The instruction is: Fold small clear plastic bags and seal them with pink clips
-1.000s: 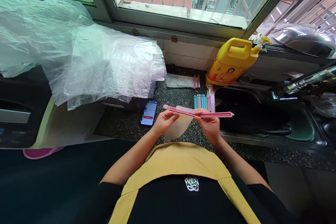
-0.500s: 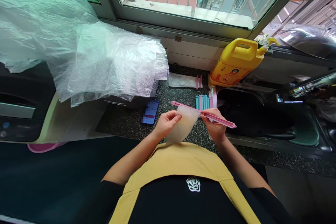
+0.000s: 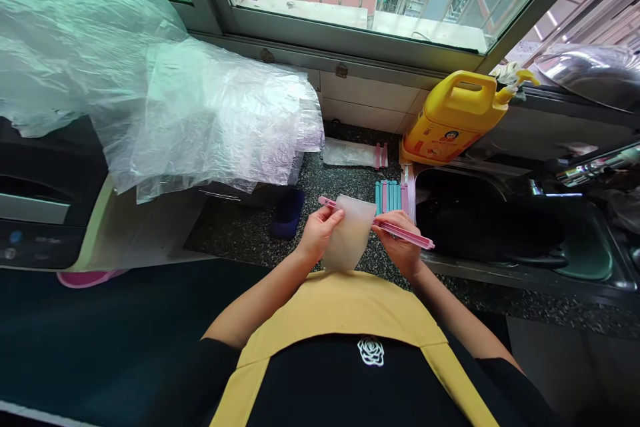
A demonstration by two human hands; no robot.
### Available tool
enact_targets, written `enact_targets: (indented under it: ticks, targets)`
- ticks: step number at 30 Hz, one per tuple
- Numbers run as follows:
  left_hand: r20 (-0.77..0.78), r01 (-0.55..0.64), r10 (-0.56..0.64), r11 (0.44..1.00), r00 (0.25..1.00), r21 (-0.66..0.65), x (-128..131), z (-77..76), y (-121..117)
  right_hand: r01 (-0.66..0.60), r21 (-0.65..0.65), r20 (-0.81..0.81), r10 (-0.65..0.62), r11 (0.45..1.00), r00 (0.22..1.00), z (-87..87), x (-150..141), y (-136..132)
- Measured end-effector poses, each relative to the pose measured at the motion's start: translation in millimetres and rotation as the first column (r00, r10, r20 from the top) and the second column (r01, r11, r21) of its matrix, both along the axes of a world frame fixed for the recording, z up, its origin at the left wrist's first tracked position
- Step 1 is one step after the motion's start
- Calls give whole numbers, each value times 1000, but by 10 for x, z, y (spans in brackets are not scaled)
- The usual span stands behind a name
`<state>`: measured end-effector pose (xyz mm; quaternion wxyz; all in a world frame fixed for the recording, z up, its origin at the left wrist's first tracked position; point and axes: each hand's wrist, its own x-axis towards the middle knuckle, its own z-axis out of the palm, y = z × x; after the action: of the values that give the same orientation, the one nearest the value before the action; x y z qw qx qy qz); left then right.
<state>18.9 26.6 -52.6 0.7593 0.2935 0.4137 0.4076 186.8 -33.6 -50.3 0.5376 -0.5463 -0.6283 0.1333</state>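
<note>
My left hand pinches the upper left side of a small translucent plastic bag, with the thumb on its front. My right hand is closed around a long pink bag clip, which looks hinged open. One end of the clip pokes out by my left fingers; its middle is hidden behind the bag's top. Just beyond my right hand, several teal and pink bag clips lie side by side on the speckled countertop. Behind them rests a clear packet with pink clips at one end.
A yellow pump jug stands at the back, beside the dark sink. Clear plastic sheeting covers things on the left. A dark-screened phone lies left of my hands. The window is ahead.
The bag has turned more upright. My right hand has shifted slightly left and down with the clip, whose far end now lies mostly behind the bag. The phone's screen has gone dark.
</note>
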Motion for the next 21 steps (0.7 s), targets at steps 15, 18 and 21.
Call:
enact_targets:
  ticks: [15, 18, 21]
  targets:
    - [-153, 138, -91, 935, 984, 326, -130, -280, 41, -63, -340, -361, -68, 938, 930, -20, -94, 83]
    - [-387, 218, -11, 841, 922, 496, -273, -549, 169, -8, -352, -361, -128, 936, 924, -52, -63, 82]
    - [-784, 372, 189, 798, 592, 474, -409, -794, 296, 28, -358, -375, -171, 933, 911, -89, -33, 73]
